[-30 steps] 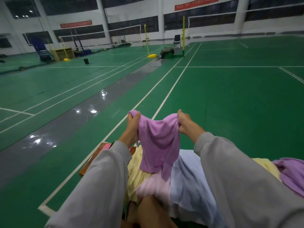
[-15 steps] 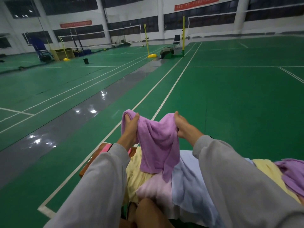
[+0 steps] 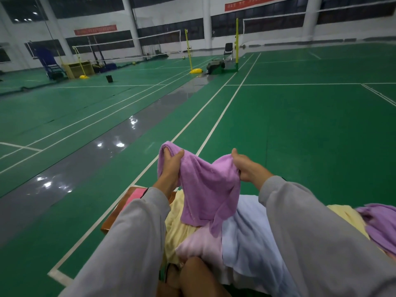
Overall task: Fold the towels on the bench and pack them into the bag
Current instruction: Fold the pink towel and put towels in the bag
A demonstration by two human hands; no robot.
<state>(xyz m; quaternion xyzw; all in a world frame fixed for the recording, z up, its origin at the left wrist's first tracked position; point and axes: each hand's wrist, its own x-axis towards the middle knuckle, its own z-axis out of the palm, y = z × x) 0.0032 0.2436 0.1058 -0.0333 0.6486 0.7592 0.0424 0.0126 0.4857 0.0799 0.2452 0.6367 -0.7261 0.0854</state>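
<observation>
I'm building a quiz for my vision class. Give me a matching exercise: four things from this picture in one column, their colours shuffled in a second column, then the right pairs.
Things:
1 raised towel
2 bench
3 sleeves
4 court floor

Colours:
a grey
b green
c purple
d brown

Pairs: 1-c; 2-d; 3-a; 4-b

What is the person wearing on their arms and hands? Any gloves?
No gloves: the left hand and right hand are bare, with no ring or watch showing. The left sleeve and right sleeve are long, loose, plain light grey cloth reaching the wrists, with no pictures or writing.
</observation>
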